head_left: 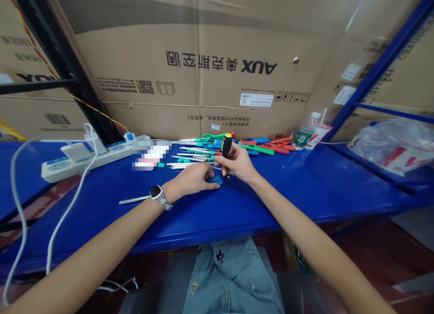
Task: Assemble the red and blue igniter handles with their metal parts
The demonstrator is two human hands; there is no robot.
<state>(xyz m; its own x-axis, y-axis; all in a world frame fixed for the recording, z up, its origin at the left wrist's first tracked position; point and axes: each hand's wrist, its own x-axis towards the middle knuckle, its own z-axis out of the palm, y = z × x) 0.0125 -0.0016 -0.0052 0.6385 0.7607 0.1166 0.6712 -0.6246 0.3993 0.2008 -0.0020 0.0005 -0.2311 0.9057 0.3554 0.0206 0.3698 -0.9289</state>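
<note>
My right hand [240,162] grips a screwdriver [226,145] with a black and yellow handle, held upright; its lower end is mostly hidden by my fingers. Beside it, on the tabletop, my left hand [196,178] holds a blue plastic handle [215,181] between thumb and fingers. From under my left wrist a metal rod [134,200] sticks out to the left; whether it joins the blue handle is hidden. Behind both hands lies a pile of metal rods [190,159] and blue, green and orange plastic handles [259,149].
A white power strip [56,169] with plugs and a white cable [73,201] lies at the left. A bottle [303,135] and a white-and-red cup [318,135] stand at the back right, near a plastic bag [396,146]. A large cardboard box [217,92] backs the blue table [298,192].
</note>
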